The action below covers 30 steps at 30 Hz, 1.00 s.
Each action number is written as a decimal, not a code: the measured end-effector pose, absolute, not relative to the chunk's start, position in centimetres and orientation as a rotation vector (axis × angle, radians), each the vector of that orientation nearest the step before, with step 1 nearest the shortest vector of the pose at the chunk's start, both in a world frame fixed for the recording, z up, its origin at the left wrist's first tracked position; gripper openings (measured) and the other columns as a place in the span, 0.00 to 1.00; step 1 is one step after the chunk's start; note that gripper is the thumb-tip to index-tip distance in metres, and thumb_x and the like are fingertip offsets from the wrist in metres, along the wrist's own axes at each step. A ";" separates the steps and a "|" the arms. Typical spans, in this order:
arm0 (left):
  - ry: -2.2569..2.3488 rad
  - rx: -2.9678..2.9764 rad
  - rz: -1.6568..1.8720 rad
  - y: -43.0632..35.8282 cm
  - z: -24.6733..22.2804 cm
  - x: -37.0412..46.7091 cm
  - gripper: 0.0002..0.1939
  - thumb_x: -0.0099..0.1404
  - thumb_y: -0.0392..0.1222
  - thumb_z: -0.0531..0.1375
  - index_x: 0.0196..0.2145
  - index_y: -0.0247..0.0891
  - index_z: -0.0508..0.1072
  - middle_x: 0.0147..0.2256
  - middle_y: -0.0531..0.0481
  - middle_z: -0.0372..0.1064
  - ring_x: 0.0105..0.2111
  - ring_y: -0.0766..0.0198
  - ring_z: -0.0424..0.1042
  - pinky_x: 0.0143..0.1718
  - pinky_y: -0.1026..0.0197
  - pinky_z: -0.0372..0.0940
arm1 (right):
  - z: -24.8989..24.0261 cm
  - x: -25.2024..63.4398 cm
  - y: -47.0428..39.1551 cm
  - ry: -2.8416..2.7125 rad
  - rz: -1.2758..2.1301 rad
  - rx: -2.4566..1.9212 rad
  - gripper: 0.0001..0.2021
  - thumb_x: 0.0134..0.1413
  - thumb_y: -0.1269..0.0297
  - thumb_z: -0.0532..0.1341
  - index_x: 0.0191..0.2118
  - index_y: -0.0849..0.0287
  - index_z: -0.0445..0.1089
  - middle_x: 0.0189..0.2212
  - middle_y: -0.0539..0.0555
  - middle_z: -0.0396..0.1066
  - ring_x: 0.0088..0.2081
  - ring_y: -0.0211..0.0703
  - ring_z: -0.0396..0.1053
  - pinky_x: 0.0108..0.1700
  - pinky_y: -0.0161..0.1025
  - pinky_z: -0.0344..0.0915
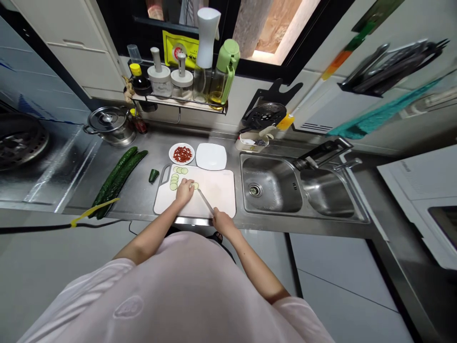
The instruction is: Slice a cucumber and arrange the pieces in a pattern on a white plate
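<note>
On a white cutting board [214,190], my left hand [185,191] rests with its fingers bent at a pale green cucumber slice [195,186]. My right hand [223,222] is closed round the handle of a knife [206,201], whose blade points up and left, its tip by that slice. Several round cucumber slices [173,182] lie in overlapping groups at the board's upper left. What sits under my left fingers is too small to make out. A short dark green cucumber end [153,176] is on the counter, left of the board.
Behind the board are a plate of chopped red pieces [182,153] and a white square plate [211,156]. Whole cucumbers [116,181] lie at the left, near a lidded pot [111,125]. A double sink [273,183] is at the right. Bottles fill a wall rack [178,102].
</note>
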State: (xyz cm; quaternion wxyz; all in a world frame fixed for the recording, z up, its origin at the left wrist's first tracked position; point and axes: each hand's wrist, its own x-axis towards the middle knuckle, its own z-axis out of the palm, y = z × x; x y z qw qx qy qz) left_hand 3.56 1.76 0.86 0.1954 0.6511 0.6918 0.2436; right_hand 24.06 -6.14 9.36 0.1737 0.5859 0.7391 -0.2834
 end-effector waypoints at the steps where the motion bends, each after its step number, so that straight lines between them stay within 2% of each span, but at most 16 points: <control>1: 1.935 1.838 0.681 1.7 0.9 3.6 0.14 0.64 0.41 0.52 0.46 0.41 0.69 0.41 0.46 0.61 0.36 0.63 0.67 0.40 0.61 0.62 | 9.2 24.2 -6.2 2.103 -0.804 1.661 0.11 0.59 0.67 0.48 0.47 0.58 0.58 0.36 0.59 0.71 0.36 0.47 0.70 0.31 0.35 0.54; 8: 1.947 1.868 0.642 1.6 1.0 3.7 0.13 0.64 0.42 0.51 0.45 0.41 0.69 0.41 0.46 0.61 0.36 0.62 0.67 0.41 0.61 0.62 | 8.3 25.4 -6.1 2.178 -0.800 1.785 0.12 0.63 0.62 0.45 0.48 0.57 0.59 0.36 0.57 0.71 0.38 0.45 0.68 0.34 0.34 0.52; 12: 1.965 1.847 0.611 1.8 1.1 3.9 0.13 0.64 0.43 0.52 0.44 0.41 0.69 0.40 0.46 0.61 0.36 0.62 0.66 0.40 0.60 0.61 | 8.2 25.2 -5.5 2.115 -0.785 1.944 0.14 0.64 0.63 0.44 0.52 0.58 0.56 0.37 0.57 0.71 0.39 0.44 0.68 0.36 0.34 0.53; 19: 2.007 1.781 0.518 2.1 2.1 4.2 0.11 0.62 0.43 0.54 0.42 0.41 0.68 0.41 0.46 0.62 0.36 0.61 0.66 0.39 0.60 0.60 | 8.6 24.5 -4.3 2.020 -0.802 2.072 0.20 0.65 0.55 0.40 0.58 0.57 0.51 0.39 0.59 0.70 0.41 0.46 0.68 0.37 0.35 0.56; 23: 2.024 1.717 0.532 2.2 2.6 4.3 0.09 0.61 0.41 0.55 0.40 0.41 0.68 0.40 0.47 0.63 0.36 0.62 0.66 0.37 0.61 0.60 | 8.6 24.3 -3.9 2.006 -0.829 2.092 0.21 0.65 0.55 0.41 0.59 0.58 0.49 0.41 0.60 0.70 0.42 0.46 0.68 0.38 0.35 0.56; 30: 1.898 1.612 0.728 2.0 3.0 4.0 0.05 0.60 0.43 0.55 0.33 0.40 0.67 0.31 0.52 0.67 0.29 0.67 0.65 0.33 0.64 0.59 | 7.7 23.9 -3.3 2.007 -0.819 2.103 0.19 0.64 0.58 0.42 0.58 0.57 0.51 0.41 0.58 0.70 0.41 0.46 0.68 0.38 0.36 0.56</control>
